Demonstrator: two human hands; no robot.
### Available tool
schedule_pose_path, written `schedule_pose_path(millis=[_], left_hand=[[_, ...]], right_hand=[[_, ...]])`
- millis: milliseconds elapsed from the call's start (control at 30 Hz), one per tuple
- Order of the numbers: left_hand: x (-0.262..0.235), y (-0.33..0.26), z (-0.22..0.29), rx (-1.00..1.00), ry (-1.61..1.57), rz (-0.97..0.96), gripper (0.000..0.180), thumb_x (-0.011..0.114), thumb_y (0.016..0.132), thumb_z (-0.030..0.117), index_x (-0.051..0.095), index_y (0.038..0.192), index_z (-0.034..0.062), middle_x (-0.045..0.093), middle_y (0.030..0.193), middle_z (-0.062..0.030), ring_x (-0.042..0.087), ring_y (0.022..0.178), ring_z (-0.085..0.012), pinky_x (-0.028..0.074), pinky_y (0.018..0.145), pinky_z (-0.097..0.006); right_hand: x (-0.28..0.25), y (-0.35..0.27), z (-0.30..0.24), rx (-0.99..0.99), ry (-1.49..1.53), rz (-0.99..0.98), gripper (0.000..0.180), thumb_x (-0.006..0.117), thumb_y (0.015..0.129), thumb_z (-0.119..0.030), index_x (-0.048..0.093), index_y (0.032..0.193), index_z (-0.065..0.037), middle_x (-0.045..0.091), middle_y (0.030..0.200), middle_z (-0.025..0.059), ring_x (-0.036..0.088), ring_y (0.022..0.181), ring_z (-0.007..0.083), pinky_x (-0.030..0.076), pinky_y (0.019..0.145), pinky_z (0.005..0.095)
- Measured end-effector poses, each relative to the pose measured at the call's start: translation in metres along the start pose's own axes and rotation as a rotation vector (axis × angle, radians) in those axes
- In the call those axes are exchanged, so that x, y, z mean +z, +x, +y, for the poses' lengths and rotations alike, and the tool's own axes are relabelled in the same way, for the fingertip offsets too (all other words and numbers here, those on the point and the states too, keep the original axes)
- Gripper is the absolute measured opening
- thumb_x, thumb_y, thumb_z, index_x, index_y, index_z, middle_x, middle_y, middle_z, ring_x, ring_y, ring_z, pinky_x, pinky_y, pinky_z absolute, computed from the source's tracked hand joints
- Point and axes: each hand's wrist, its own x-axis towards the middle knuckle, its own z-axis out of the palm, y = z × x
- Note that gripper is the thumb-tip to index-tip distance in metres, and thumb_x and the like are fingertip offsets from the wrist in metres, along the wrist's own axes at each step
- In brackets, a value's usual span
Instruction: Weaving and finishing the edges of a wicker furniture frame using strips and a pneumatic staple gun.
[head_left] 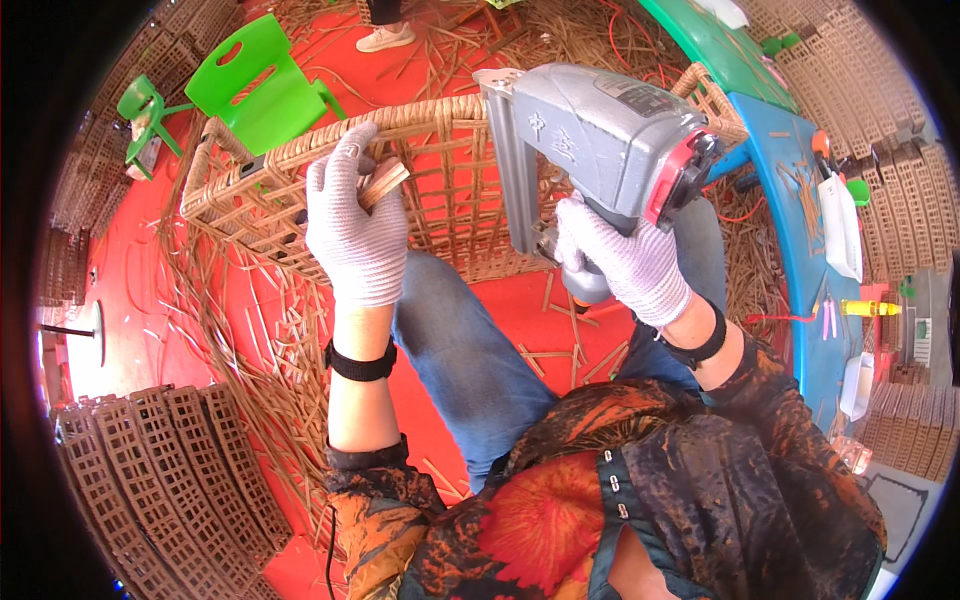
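Observation:
A woven wicker basket [450,205] with an open lattice lies across in front of my knees, its wrapped rim running along the far side. My left hand [355,225], in a whitish knit glove, is closed on a small bundle of short flat strips [385,184] at the basket's left part. In the same kind of glove, my right hand [620,245] grips the handle of a grey pneumatic stapler [605,130] with a red and black end. The stapler's long nose stands against the basket's rim. Where its tip meets the weave is hard to make out.
Green plastic chairs [245,85] stand at the far left. A blue table [780,200] with tools and strips runs along the right. Stacked lattice panels [165,480] fill the lower left. Loose strips [255,350] litter the red floor [120,320]. Another person's shoe [386,38] shows at the top.

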Motion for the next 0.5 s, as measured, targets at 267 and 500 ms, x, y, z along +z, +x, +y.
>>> schedule_pose_path(millis=[267, 500], left_hand=[[0.011, -0.009, 0.004, -0.079, -0.041, 0.125, 0.04, 0.061, 0.082, -0.011, 0.063, 0.118, 0.0052, 0.065, 0.11, -0.0144, 0.066, 0.103, -0.0315, 0.053, 0.093, -0.038], [0.023, -0.026, -0.001, -0.153, 0.09, 0.08, 0.019, 0.06, 0.098, 0.008, 0.062, 0.116, 0.0073, 0.071, 0.096, -0.0183, 0.071, 0.088, -0.0368, 0.056, 0.077, -0.041]], right_hand=[[0.002, 0.003, -0.001, -0.04, -0.04, -0.038, 0.019, 0.072, 0.093, -0.011, 0.063, 0.109, -0.006, 0.064, 0.075, -0.0003, 0.059, 0.056, 0.0085, 0.047, 0.047, 0.026], [0.005, 0.002, -0.003, -0.055, -0.03, -0.04, 0.011, 0.07, 0.095, -0.014, 0.063, 0.099, -0.006, 0.062, 0.07, -0.0007, 0.057, 0.052, 0.0077, 0.045, 0.045, 0.0257]])
